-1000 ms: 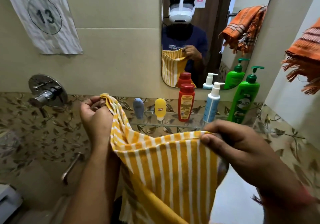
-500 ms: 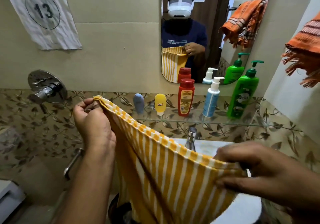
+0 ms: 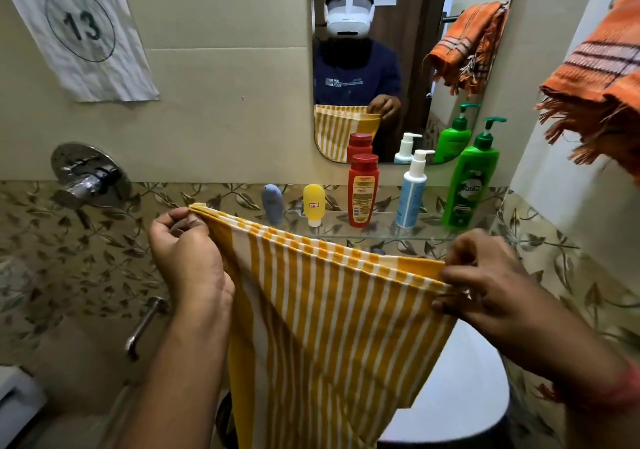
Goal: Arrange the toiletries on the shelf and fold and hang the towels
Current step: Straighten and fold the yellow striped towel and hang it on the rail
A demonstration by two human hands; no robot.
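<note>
Both hands pinch striped towel [image 3: 332, 327] corners – left hand [image 3: 187, 254], right hand [image 3: 485, 285] – lower end cut off

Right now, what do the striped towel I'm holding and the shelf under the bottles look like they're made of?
Striped towel: looks like woven cotton, matte; it drapes softly, with ribbed yellow and white stripes. Shelf: seems clear glass, glossy; the leaf-patterned tiles show through it.

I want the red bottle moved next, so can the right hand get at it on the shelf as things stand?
Probably not yet. The right hand pinches one corner of the yellow striped towel, which is stretched across in front of the glass shelf. The red bottle stands unblocked behind it.
</note>
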